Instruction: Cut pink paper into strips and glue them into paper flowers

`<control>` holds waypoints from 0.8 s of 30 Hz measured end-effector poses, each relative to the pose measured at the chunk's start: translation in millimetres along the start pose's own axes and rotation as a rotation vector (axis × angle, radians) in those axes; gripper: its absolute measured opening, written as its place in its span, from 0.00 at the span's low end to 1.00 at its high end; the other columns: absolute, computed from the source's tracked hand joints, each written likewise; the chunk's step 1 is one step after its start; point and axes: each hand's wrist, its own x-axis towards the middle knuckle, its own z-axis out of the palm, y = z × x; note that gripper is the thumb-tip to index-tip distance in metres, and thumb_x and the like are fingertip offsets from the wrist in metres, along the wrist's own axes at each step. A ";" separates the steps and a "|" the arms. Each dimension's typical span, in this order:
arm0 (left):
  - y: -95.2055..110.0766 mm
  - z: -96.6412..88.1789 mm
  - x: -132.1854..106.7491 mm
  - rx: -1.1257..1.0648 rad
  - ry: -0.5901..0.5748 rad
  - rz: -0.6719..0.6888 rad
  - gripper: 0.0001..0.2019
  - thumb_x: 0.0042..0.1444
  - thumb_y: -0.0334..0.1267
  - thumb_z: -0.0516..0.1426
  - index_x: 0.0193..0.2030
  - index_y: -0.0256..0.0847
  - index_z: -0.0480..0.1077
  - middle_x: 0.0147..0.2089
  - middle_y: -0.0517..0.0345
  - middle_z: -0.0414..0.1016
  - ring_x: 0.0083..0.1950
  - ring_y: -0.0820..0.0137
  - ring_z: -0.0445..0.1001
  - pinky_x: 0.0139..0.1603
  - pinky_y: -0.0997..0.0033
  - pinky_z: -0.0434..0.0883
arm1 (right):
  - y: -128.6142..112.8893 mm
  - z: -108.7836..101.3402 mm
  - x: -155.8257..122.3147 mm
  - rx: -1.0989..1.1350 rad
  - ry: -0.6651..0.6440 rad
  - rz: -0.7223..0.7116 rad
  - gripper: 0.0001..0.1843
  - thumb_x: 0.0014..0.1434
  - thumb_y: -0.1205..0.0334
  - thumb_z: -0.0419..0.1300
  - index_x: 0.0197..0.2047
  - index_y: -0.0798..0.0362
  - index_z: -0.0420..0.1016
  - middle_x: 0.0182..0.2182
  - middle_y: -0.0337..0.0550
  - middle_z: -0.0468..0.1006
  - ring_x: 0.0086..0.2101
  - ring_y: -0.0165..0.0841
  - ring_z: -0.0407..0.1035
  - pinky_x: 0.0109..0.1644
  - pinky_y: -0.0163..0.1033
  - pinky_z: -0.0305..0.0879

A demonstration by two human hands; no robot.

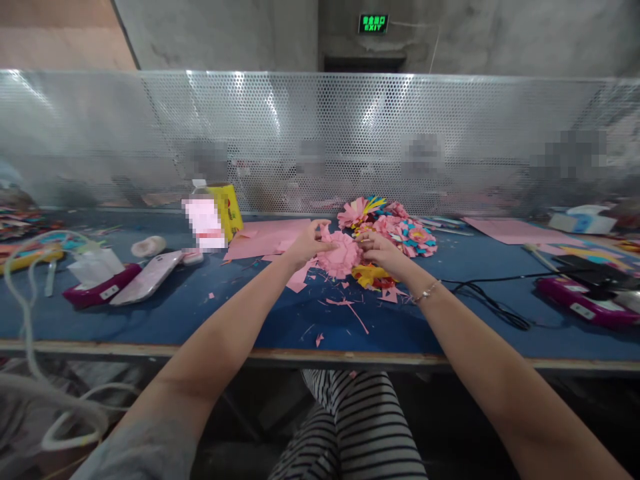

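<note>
A pink paper flower (339, 256) with layered, fringed petals is held just above the blue tabletop. My left hand (306, 245) grips its left edge, thumb laid across the front. On the opposite side, my right hand (384, 255) has its bent fingers at the flower's right rim, holding the petals there. Below my right hand lies a yellow paper flower (373, 275). Right behind it is a pile of finished-looking paper flowers (400, 227) in pink, blue and yellow. Pink paper scraps (347, 303) are scattered in front of the held flower.
Pink paper sheets (265, 235) lie behind my left hand. Farther left are a yellow box (231, 212), a bottle (204, 217), a phone (147, 277) and a purple tissue box (103, 287). A black cable (493, 307) runs right towards another purple box (580, 301). A perforated metal screen (320, 127) stands behind.
</note>
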 end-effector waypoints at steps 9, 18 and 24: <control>-1.5 0.6 0.8 0.009 0.009 0.030 0.31 0.34 0.32 0.64 0.47 0.38 0.58 0.34 0.60 0.61 0.29 0.81 0.61 0.29 0.77 0.63 | -2.3 0.2 -1.2 -0.017 -0.017 -0.047 0.19 0.38 0.72 0.53 0.37 0.52 0.58 0.26 0.34 0.66 0.27 0.25 0.62 0.32 0.33 0.59; -5.2 -1.0 3.3 0.045 0.011 0.046 0.32 0.33 0.32 0.64 0.48 0.38 0.58 0.35 0.59 0.61 0.30 0.80 0.60 0.30 0.76 0.63 | -2.9 1.5 -3.2 -0.002 -0.042 -0.063 0.22 0.38 0.73 0.52 0.41 0.52 0.58 0.29 0.37 0.68 0.29 0.26 0.64 0.33 0.34 0.61; -3.4 0.2 1.3 0.050 0.045 0.057 0.33 0.32 0.32 0.64 0.48 0.39 0.58 0.37 0.57 0.60 0.31 0.79 0.59 0.31 0.75 0.63 | -6.9 3.0 -5.6 -0.018 -0.046 -0.086 0.22 0.40 0.73 0.52 0.41 0.52 0.59 0.27 0.35 0.65 0.27 0.25 0.62 0.32 0.33 0.61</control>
